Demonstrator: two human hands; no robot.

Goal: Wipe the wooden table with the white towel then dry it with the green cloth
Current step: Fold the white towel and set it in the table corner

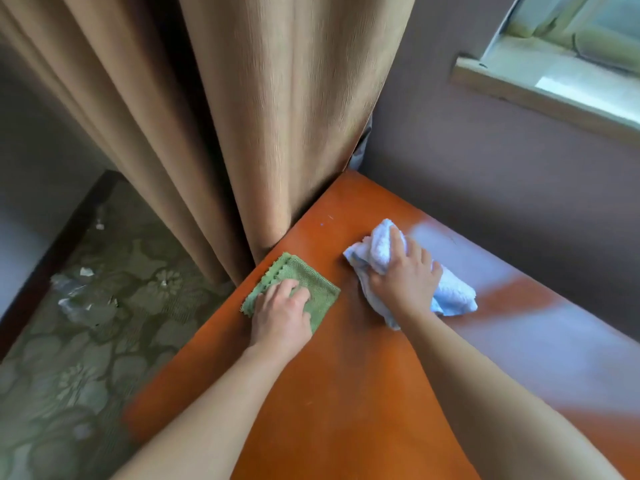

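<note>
The orange-brown wooden table (332, 386) runs from the lower middle to the right. A folded green cloth (304, 277) lies flat near the table's left edge, and my left hand (282, 313) rests on its near half with the fingers bent onto it. To the right, a bunched white towel (379, 249) sits on the tabletop. My right hand (403, 275) grips it from above, fingers curled over the bundle. Towel ends stick out on both sides of the hand.
A tan curtain (270, 116) hangs against the table's far left corner. A grey wall (502, 188) borders the table's far side, with a window sill (540, 95) above. Patterned green carpet (86, 341) with scraps of litter lies left of the table.
</note>
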